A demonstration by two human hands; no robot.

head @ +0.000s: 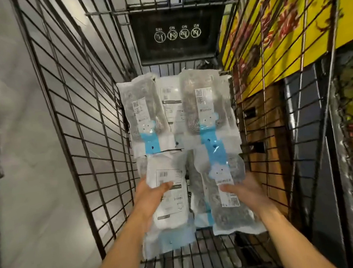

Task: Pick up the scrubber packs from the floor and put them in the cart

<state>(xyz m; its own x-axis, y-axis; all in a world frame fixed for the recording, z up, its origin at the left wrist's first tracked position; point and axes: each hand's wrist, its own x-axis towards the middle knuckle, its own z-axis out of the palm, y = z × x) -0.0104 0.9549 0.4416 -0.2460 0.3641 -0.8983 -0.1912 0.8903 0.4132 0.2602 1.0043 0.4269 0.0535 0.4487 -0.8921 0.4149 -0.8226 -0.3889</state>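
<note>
- Presently, both hands are inside the black wire-mesh shopping cart [82, 124], seen from above.
- Left hand [150, 196]: grips the near-left clear plastic scrubber pack with a white printed label [168, 189], thumb laid across the label, the other fingers hidden beneath the pack.
- Right hand [244, 191]: holds the near-right clear plastic scrubber pack with a blue card strip and dark scrubbers [224, 193], thumb on top over the label, fingers hidden behind its right edge.
- Both held packs lie side by side over the near part of the cart floor; whether they rest fully on the wire cannot be told.
- Far-left clear pack with a blue strip [142, 113] lies flat in the cart, just beyond the left-hand pack.
- Far-right clear pack with a blue strip [206, 104] lies beside it, its near end overlapping the right-hand pack.
- One white-labelled pack [169, 98] shows between and under the two far packs.
- Black plastic panel with white round symbols [177, 34] stands at the far end of the cart.
- Yellow printed signage [279, 30] shows through the right cart wall; grey floor [22, 167] lies to the left.
</note>
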